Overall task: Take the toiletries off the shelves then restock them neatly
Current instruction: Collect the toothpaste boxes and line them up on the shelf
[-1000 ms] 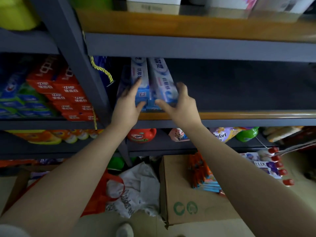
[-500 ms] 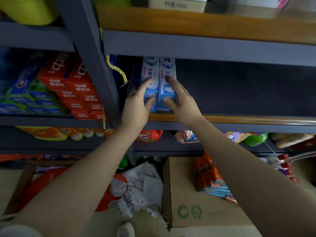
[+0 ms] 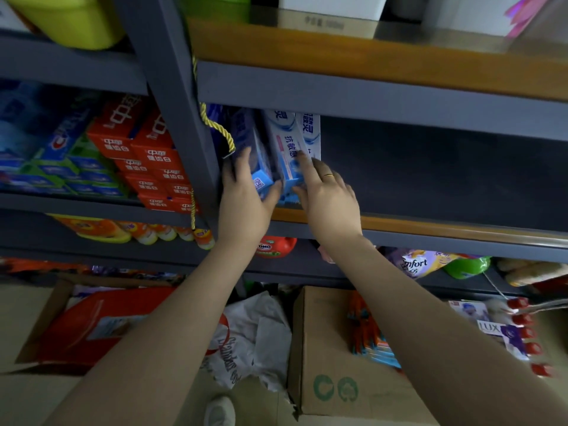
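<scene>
Blue-and-white toothpaste boxes (image 3: 289, 149) are being squared up at the shelf's (image 3: 430, 224) front left corner, gripped by the left hand (image 3: 246, 192) and pressed by the right hand's (image 3: 329, 195) straight fingers; restocking from the cardboard box (image 3: 332, 358) likely follows.

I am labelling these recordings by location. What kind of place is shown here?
Probably a small shop or its stockroom. Grey metal shelves hold stacked red toothpaste boxes, with detergent bottles on the shelf below. A cardboard carton stands on the floor.

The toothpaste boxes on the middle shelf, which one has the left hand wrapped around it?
The darker blue box, leftmost beside the shelf post; the left hand grips it. The two pale boxes lie under the right hand.
</scene>
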Tool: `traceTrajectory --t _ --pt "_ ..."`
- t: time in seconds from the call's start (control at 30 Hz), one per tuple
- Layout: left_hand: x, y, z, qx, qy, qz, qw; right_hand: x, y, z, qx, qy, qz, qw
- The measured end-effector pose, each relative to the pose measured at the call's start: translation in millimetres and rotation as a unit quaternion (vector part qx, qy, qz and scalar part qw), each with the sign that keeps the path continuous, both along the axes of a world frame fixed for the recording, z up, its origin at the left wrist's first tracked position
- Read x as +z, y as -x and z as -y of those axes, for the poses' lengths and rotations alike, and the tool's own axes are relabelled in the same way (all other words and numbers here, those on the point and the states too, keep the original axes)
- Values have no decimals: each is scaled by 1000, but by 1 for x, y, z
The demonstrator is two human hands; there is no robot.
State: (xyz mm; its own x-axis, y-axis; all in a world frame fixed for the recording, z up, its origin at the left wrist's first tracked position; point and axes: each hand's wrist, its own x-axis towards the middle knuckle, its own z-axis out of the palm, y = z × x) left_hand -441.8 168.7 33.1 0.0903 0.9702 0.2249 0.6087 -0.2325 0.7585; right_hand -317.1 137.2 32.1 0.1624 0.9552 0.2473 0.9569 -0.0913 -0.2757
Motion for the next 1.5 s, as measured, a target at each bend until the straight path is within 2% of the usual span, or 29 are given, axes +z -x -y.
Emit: traceTrajectory --t 0.17,0.27,0.37,0.5,0.6,0.67,0.77,0.83,0.87,0.93,1.0,1.1,1.2,1.37,1.5 --pt "5 -1 -5 14 26 -37 999 -4 -3 3 -12 -76 81 994" --pt "9 -10 -7 25 37 -118 992 -2 -6 3 -16 -83 91 992" --pt "4 -13 -8 12 30 -227 973 -1 -12 4 -11 -86 71 994" --pt "1 -12 -12 -14 86 -246 965 5 -19 2 32 -21 -7 999" --pt "0 -8 -9 -55 20 -281 958 5 -16 -2 72 -17 -59 996" --pt "-2 0 0 -91 -58 -266 958 3 -15 -5 84 -16 -64 994" --pt "-7 17 25 -105 -60 -194 974 -3 -19 -4 80 -11 -127 989" --pt "-17 27 38 -117 -91 -200 969 -7 -23 -1 56 10 -218 974" --pt "-24 30 42 -126 -108 -231 959 -9 -25 0 47 25 -237 970" --pt "-38 33 44 -137 -101 -296 940 -14 -27 3 44 50 -209 976" --pt "-46 34 42 -131 -64 -309 940 -16 -26 2 49 40 -163 985" --pt "-45 35 36 -124 -57 -321 937 -17 -22 -2 51 30 -121 991" --pt "-39 36 34 -136 -68 -297 943 -20 -16 -6 44 27 -107 993" --pt "-19 32 26 -122 -65 -183 973 -20 -18 -6 39 23 -122 991" --pt "-14 17 7 -94 -26 -185 978 -17 -18 -11 42 23 -154 987"
